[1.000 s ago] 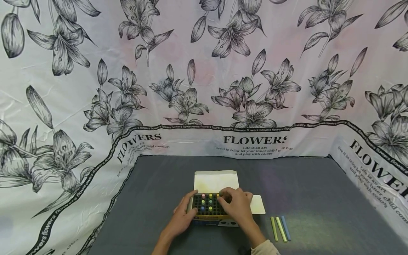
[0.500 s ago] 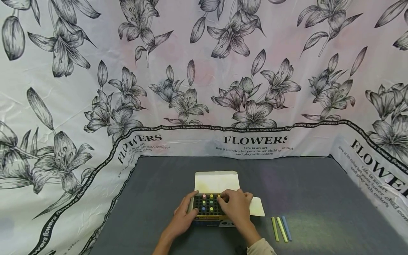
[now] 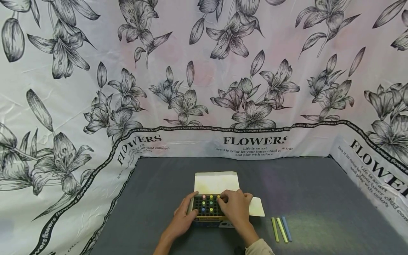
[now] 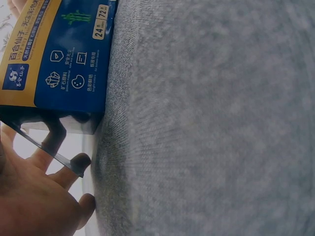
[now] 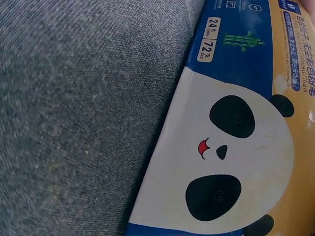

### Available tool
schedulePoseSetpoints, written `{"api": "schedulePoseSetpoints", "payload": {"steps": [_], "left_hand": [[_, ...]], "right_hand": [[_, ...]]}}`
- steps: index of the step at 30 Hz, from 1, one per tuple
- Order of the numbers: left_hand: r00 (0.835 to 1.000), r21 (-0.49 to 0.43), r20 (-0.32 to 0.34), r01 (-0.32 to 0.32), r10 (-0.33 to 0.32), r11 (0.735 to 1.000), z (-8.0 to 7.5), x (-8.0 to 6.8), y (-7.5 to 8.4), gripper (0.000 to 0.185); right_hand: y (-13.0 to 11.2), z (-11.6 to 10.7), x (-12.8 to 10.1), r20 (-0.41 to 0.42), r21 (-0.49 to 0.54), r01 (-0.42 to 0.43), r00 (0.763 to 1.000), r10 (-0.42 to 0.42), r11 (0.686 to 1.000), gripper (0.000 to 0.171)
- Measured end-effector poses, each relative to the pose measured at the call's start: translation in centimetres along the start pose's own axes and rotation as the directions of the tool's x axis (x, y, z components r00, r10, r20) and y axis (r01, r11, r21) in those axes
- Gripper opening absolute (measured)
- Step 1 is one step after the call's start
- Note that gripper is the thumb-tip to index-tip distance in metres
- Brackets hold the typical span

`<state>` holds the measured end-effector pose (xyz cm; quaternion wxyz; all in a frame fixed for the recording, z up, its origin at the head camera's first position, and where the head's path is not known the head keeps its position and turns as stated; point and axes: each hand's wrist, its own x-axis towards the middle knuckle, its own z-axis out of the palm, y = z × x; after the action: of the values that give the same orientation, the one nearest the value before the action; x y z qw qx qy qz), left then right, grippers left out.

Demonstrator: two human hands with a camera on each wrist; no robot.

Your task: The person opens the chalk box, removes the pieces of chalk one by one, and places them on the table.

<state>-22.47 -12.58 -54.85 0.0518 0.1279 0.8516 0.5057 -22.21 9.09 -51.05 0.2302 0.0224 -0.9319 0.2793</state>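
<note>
A chalk box (image 3: 207, 224) stands on the table, its white lid raised at the back. Several coloured chalk sticks poke up from its black holed insert: pink, yellow, green and blue. My left hand (image 3: 181, 221) grips the box's left end, thumb at the front corner and a finger at the back. In the left wrist view, its other fingers (image 4: 54, 174) spread beside that end. With thumb and fingertips, my right hand (image 3: 237, 209) pinches the top of a yellow-orange chalk stick (image 3: 218, 196) at the back of the insert. The right wrist view shows the box's panda face (image 5: 246, 157), not the fingers.
To the right of the box lie two yellowish chalk sticks (image 3: 279, 229) and a blue chalk stick (image 3: 287, 229) on the dark grey tabletop (image 3: 325, 205). A white side flap (image 3: 256, 207) sticks out rightward from the box. A flower-printed curtain (image 3: 204, 106) stands behind the table.
Almost nothing differs. Both hands stay at the box and the right keeps its pinch on the chalk stick; the right side flap sits slightly lower than a second ago.
</note>
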Motion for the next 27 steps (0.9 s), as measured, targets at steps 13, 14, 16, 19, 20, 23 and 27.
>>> {"api": "schedulePoseSetpoints", "payload": {"steps": [13,14,16,19,20,23,27], "left_hand": [[1.000,-0.017,0.008,-0.004,0.005,1.000,-0.01,-0.02,-0.04,0.061],[1.000,-0.017,0.006,-0.003,0.003,1.000,0.00,-0.03,-0.03,0.061],[1.000,-0.020,0.003,0.001,-0.001,1.000,0.00,-0.05,0.00,0.061],[1.000,-0.025,0.001,0.004,-0.004,1.000,0.01,-0.06,0.04,0.062],[1.000,-0.026,0.000,0.003,-0.003,1.000,0.01,-0.06,0.05,0.062],[1.000,-0.032,0.003,-0.001,0.001,0.999,0.01,-0.04,0.07,0.062],[1.000,-0.031,0.007,-0.005,0.005,1.000,-0.01,-0.02,0.09,0.061]], "right_hand": [[0.08,-0.25,-0.15,-0.017,0.089,0.005,1.000,-0.003,0.996,0.007],[0.10,-0.25,-0.15,-0.019,0.094,0.004,1.000,-0.003,0.996,0.007],[0.12,-0.26,-0.14,-0.021,0.103,0.003,1.000,0.000,0.995,0.007],[0.11,-0.32,-0.13,-0.026,0.121,0.002,1.000,0.001,0.993,0.007],[0.10,-0.35,-0.12,-0.026,0.130,0.000,1.000,0.004,0.992,0.007],[0.07,-0.42,-0.14,-0.023,0.148,-0.005,1.000,0.008,0.989,0.008],[0.09,-0.52,-0.12,-0.015,0.169,-0.017,1.000,0.019,0.986,0.008]]}}
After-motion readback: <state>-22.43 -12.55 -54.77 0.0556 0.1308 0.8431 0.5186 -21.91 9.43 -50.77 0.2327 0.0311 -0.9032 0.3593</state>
